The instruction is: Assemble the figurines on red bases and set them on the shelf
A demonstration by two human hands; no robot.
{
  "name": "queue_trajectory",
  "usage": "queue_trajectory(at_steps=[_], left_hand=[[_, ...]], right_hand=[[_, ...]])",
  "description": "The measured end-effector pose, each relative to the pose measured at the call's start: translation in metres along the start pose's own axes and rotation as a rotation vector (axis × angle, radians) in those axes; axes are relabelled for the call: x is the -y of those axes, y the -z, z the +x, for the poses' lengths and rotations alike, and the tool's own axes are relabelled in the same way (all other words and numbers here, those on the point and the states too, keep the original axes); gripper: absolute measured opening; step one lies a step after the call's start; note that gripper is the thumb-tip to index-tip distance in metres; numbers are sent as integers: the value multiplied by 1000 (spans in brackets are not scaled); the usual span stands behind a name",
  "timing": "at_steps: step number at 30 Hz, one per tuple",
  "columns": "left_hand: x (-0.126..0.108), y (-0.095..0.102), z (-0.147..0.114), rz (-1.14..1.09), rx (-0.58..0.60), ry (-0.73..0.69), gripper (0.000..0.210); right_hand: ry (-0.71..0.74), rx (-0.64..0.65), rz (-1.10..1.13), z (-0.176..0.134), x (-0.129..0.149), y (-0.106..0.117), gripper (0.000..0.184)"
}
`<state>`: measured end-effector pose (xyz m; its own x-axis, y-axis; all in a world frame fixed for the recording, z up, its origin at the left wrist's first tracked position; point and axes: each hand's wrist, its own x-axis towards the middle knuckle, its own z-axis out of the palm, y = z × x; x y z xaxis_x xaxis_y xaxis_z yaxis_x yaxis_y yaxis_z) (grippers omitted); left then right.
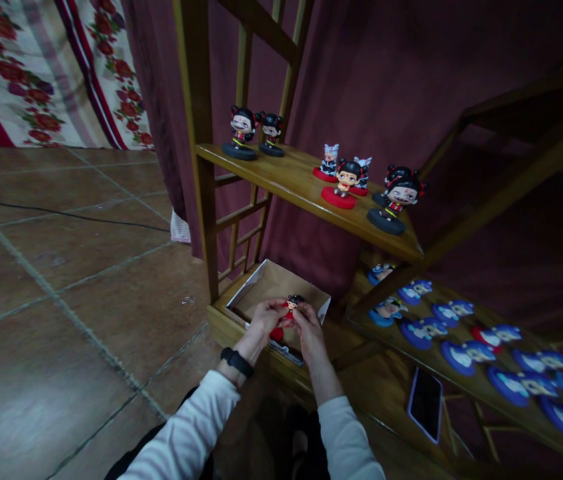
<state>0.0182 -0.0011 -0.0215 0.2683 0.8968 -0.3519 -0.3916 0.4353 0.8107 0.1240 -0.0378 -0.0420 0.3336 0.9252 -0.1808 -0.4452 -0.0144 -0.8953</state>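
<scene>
Between my two hands is a small figurine [292, 304] with black hair and a red base, held over an open cardboard box [261, 280]. My left hand [267, 316] pinches it from the left, a dark band on that wrist. From the other side my right hand [307, 321] closes its fingers on the same figurine. Just below, inside the box near its front wall, a red round piece [276, 334] shows; my hands partly cover the box's contents. The box stands on the low wooden shelf.
Several figurines on round bases stand on the upper shelf [286, 177]. More, mostly blue-based, fill the shelf at right [441, 347]. A phone [425, 404] lies at lower right. Wooden posts [196, 133] frame the shelves. A black cable [71, 215] crosses the tiled floor.
</scene>
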Motion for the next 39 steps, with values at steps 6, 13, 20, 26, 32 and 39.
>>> queue_trajectory(at_steps=[6,13,20,26,32,39], left_hand=[[5,-6,5,72,-66,-178,24],[1,-9,-1,116,-4,-347,15],[1,-12,-4,35,-16,-317,16],[13,-5,3,200,-98,-377,11],[9,-2,5,229,-135,-309,9],[-3,-1,-4,-11,6,-93,29]], right_hand=[[85,8,-179,9,0,3,27],[200,1,-292,12,3,5,21],[253,-67,-328,5,4,-1,20],[159,-79,-290,2,0,-5,19],[108,-42,-191,6,-5,-6,24],[38,32,-132,7,-3,4,22]])
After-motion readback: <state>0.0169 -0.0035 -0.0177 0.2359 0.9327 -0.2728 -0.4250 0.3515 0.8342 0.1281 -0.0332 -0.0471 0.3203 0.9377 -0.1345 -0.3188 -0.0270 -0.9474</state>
